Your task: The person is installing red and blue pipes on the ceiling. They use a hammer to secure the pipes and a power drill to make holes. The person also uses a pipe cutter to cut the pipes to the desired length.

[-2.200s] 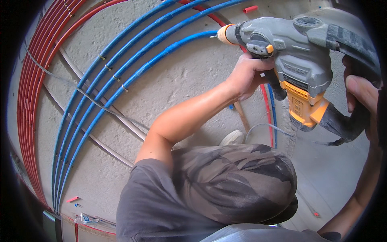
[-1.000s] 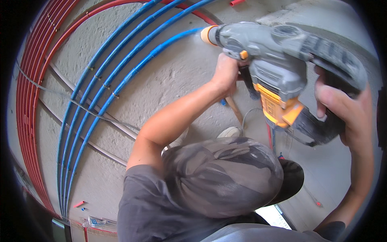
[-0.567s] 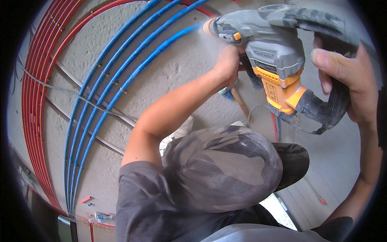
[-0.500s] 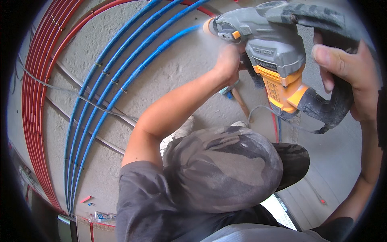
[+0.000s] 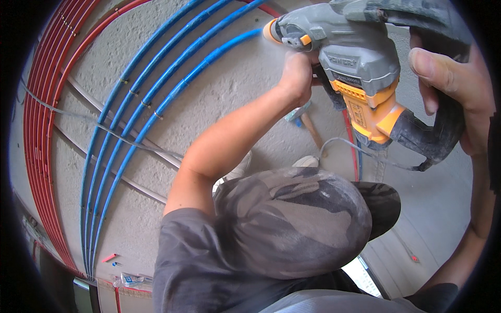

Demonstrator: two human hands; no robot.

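Note:
A grey and yellow-orange rotary hammer drill [image 5: 365,78] fills the upper right, its orange-ringed nose pointing left. My left hand [image 5: 296,78] is closed at the side handle behind the nose, though the fingers are mostly hidden. My right hand [image 5: 451,88] wraps round the black rear handle, thumb on the near side. The nose overlaps the end of the lowest blue pipe [image 5: 180,86] in the head view; whether they touch cannot be told, and no bit is visible. Pale dust hangs round the nose. A grey power cord [image 5: 365,151] trails from the handle's base.
Several blue pipes and a bundle of red pipes [image 5: 39,135] curve across rough concrete [image 5: 177,47] at left. A thin cable [image 5: 109,127] crosses them. A hammer [image 5: 313,130] lies beyond white shoes [image 5: 307,161]. A camouflage cap [image 5: 292,224] fills the lower middle between the arms.
The pipes have shifted slightly left in the picture, and the left arm and cap slightly right. The drill's body sits a little further right. Both hands keep their hold.

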